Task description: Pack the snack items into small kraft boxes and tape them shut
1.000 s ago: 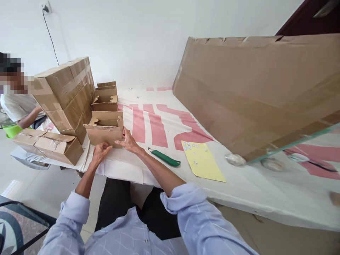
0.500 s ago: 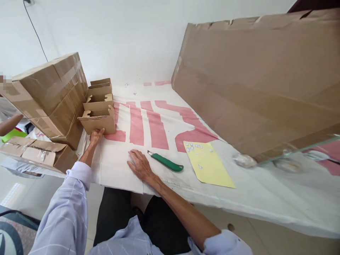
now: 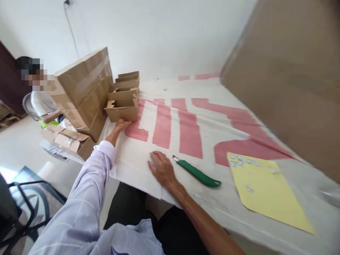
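My left hand (image 3: pixel 121 125) presses bent fingers against the lower front of the nearest small open cardboard box (image 3: pixel 122 114). That box stands at the near end of a row of similar ones, with flaps upright. My right hand (image 3: pixel 162 168) lies palm down on the white tablecloth, fingers loosely stretched and nothing held. Just right of it rests a green utility knife (image 3: pixel 198 173), its blade tip toward the hand. A yellow sheet (image 3: pixel 268 193) with small pale pieces on it lies farther right.
Large taped cartons (image 3: pixel 87 92) stand left of the row, with a smaller carton (image 3: pixel 69 141) in front of them. A big cardboard panel (image 3: pixel 289 81) leans at the right. Red shapes (image 3: pixel 190 131) mark the cloth. Another person (image 3: pixel 44 101) sits at the far left.
The view has swung left, bringing the other person into sight. The row of small boxes has shifted slightly toward the wall with my left hand against it. My right hand stays on the cloth.
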Demonstrator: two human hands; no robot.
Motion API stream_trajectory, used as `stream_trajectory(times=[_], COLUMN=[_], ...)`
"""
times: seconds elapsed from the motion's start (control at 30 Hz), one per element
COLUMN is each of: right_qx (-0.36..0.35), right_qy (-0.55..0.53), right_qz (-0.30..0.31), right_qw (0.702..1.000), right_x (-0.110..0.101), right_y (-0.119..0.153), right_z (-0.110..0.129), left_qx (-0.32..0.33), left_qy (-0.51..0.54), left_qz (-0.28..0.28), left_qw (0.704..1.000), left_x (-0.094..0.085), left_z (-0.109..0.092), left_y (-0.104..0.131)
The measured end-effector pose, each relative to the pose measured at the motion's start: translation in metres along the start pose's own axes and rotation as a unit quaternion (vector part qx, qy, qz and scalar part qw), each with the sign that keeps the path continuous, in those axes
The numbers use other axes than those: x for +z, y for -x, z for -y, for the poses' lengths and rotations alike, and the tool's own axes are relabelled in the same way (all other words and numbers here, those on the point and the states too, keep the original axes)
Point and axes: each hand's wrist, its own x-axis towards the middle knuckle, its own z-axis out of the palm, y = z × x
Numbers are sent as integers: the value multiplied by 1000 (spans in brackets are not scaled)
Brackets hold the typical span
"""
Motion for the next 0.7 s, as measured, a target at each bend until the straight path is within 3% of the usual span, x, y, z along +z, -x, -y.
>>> stream_trajectory(times=[0.1, 0.17, 0.23, 0.33, 0.4, 0.47, 0.57, 0.7], right_qx=[-21, -35, -45, -53, -53, -53, -53, -29], right_qy=[15, 33, 50, 64, 67, 65, 67, 117], right_qz=[-6, -15, -28, -36, -29, -15, -13, -49], right_qw=[1000, 999, 997, 996, 996, 996, 996, 991], right_x=[5, 7, 8, 8, 6, 2, -12, -52], right_y=[5, 7, 7, 6, 3, 0, -3, 1], right_z=[-5, -8, -9, -7, -3, 3, 5, -15], left_qx=[10, 19, 36, 64, 47, 30, -2, 22], left_qy=[-52, -80, -118, -273, -344, -396, -435, -446], left_qz=[69, 111, 150, 222, 238, 257, 256, 236], left_qw=[996, 990, 981, 934, 907, 881, 863, 863], left_x=[-6, -26, -64, -144, -195, -231, -255, -260], left_z=[-1, -1, 0, 3, 8, 16, 35, 56], left_y=[30, 56, 85, 122, 136, 140, 136, 127])
